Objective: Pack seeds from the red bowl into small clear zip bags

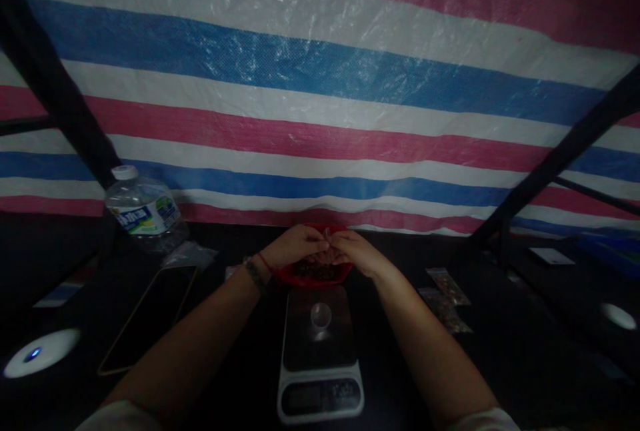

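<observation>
Over a red plastic basin [289, 278] my left hand [299, 244] and my right hand [359, 251] meet, fingertips pinched together. Between them is what looks like a small clear plastic bag [328, 234], mostly hidden by the fingers. Dark, loose small pieces [315, 270] lie in the basin below. Just in front of the basin stands a white kitchen scale [323, 372] with a dark weighing plate. A small clear round cup [321, 316] sits on that plate.
Filled clear bags [447, 308] lie on the black table to the right. At the left are a large plastic bottle [145, 211], a phone [153, 318], clear plastic bags [190, 256] and a white oval device [41, 353]. A striped tarp [320, 104] hangs behind, between dark metal posts [530, 181].
</observation>
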The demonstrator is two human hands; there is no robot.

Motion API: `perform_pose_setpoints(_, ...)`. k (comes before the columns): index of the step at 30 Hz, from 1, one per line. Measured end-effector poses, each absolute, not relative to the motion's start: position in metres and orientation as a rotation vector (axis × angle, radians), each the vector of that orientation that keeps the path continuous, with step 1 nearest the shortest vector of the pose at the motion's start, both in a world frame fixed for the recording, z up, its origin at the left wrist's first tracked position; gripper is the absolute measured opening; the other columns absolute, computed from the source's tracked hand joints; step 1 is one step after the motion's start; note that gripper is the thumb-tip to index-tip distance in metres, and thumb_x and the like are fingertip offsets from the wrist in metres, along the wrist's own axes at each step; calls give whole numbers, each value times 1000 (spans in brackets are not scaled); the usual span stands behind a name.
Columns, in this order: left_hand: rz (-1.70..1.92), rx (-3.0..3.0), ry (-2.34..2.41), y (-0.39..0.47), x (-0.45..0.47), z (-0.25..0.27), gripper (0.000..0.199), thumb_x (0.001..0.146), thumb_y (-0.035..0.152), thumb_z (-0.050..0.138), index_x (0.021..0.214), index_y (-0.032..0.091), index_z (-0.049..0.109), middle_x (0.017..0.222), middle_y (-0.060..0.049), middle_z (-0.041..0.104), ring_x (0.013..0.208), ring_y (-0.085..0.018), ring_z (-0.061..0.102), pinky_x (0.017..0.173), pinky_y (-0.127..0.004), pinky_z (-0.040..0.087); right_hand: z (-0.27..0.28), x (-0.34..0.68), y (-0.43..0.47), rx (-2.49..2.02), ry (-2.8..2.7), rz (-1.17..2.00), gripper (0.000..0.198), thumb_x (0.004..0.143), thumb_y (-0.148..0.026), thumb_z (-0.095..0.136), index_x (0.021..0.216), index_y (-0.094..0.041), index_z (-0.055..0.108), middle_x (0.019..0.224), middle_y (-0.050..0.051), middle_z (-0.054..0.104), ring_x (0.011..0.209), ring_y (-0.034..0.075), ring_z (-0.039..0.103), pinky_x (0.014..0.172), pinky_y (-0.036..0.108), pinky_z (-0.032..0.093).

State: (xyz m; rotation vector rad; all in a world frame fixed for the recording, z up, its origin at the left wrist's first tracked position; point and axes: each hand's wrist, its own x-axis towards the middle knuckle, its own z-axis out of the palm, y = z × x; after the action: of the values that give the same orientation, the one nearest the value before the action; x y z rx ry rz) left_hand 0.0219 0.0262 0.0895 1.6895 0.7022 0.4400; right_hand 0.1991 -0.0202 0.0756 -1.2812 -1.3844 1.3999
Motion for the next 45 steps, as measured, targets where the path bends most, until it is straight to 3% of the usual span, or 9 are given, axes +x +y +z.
perform_pose_setpoints(6,409,1637,701,23,25,86,37,79,48,61,85,12,67,77,-7,72,70,-14,66,65,-23,48,73,200,-16,-1312,-1487,1259,23,72,-29,56,53,-16,54,48,-3,50,46,8,43,47,21,33)
perform_pose_setpoints(17,361,1740,679,20,20,95,31,80,40,59,81,11,69,72,-7,71,66,-13,65,62,-22,47,71,197,-20,-1119,-1492,1470,40,79,-55,60,77,-16,61,70,3,65,64,13,60,62,24,46)
perform_pose_setpoints(26,439,2312,1010,25,24,92,24,74,26,51,60,15,67,57,-3,64,55,-13,56,53,-24,35,61,199,-13,-1337,-1749,1073,16,76,-25,53,66,-15,61,60,0,58,56,10,52,52,21,36)
perform_pose_setpoints(32,525,2634,1214,24,18,99,31,83,35,49,68,16,68,68,-7,65,65,-18,57,61,-29,35,60,206,-13,-1541,-1806,970,18,73,-26,54,59,-15,59,53,0,55,51,11,49,48,22,32)
perform_pose_setpoints(35,604,2705,1213,21,17,100,28,84,33,49,71,15,66,74,-7,65,70,-19,57,63,-29,37,62,207,-14,-1504,-1806,823,8,70,-22,57,70,-16,61,63,-1,58,59,12,51,54,23,37)
perform_pose_setpoints(38,647,2742,1118,20,17,99,23,84,28,50,71,14,63,76,-7,63,72,-18,56,66,-28,38,66,209,-14,-1343,-1721,768,35,70,-18,57,105,-16,61,99,5,65,89,18,60,79,29,47)
perform_pose_setpoints(41,640,2741,960,21,16,100,21,85,25,47,73,15,62,77,-6,63,72,-16,56,67,-27,39,73,213,-17,-1140,-1804,853,80,65,-20,70,139,-20,41,141,12,46,127,25,45,104,38,37)
perform_pose_setpoints(43,678,2717,873,23,14,101,21,87,24,46,77,15,62,82,-5,64,76,-16,57,70,-27,40,77,216,-18,-1072,-1908,921,100,57,-22,80,145,-22,32,150,12,36,134,27,38,109,41,32)
perform_pose_setpoints(45,747,2666,860,26,11,102,23,89,25,44,81,15,63,84,-5,65,78,-16,58,73,-27,42,77,217,-18,-1052,-1967,1019,91,59,-26,81,141,-22,41,143,12,46,128,28,46,106,41,36)
